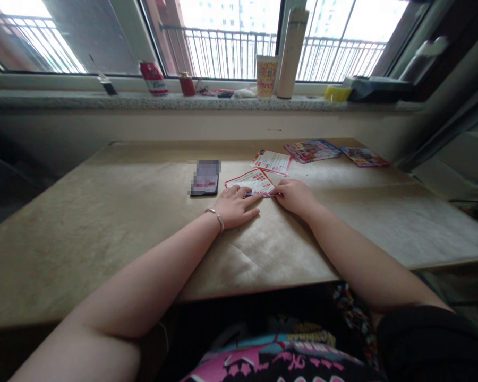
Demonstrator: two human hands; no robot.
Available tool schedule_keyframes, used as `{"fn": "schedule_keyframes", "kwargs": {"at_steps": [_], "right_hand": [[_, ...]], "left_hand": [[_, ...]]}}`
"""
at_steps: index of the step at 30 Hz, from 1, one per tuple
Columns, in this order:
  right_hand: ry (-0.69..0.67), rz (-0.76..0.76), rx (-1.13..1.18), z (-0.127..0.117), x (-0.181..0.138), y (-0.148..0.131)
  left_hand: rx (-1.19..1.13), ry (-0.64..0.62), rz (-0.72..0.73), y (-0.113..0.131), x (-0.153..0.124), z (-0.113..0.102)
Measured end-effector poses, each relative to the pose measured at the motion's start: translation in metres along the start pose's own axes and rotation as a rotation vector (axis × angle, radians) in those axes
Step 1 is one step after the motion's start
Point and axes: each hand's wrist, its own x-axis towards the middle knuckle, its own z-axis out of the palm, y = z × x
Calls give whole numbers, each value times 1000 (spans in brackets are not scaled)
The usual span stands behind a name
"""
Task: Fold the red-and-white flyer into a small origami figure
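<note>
Printed shirt point(274, 363) nearest. Left hand point(234, 207) open, fingers flat on leaflet point(252, 178); right hand point(292, 195) pinching its edge. Fold looks part-done; sheet behind point(274, 162) untouched.

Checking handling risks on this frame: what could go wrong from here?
1. The left hand rests spread on the near flyer while the right hand appears to pinch its right end; uneven pull could crease or tear it.
2. The far flyer lies close behind it, so it might get nudged or dragged along.
3. The phone lies just left of the left hand; a leftward sweep could bump it.
</note>
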Motion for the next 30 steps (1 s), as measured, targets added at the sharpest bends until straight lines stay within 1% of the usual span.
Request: {"fn": "schedule_keyframes", "kwargs": {"at_steps": [5, 10, 13, 15, 20, 23, 30], "right_hand": [[22, -23, -13, -2, -1, -1], [87, -153, -63, -2, -2, -7], [69, -227, -53, 0, -1, -9], [64, -245, -41, 2, -1, -9], [94, -226, -31, 2, -1, -10], [92, -191, -17, 2, -1, -10], [23, -86, 30, -1, 2, 0]], "left_hand": [[0, -8, -5, -1, 1, 0], [4, 12, 3, 0, 1, 0], [11, 18, 12, -1, 1, 0], [10, 15, 11, -1, 1, 0], [3, 5, 7, -1, 1, -1], [3, -3, 6, -1, 1, -2], [-1, -10, 17, -2, 2, -2]]}}
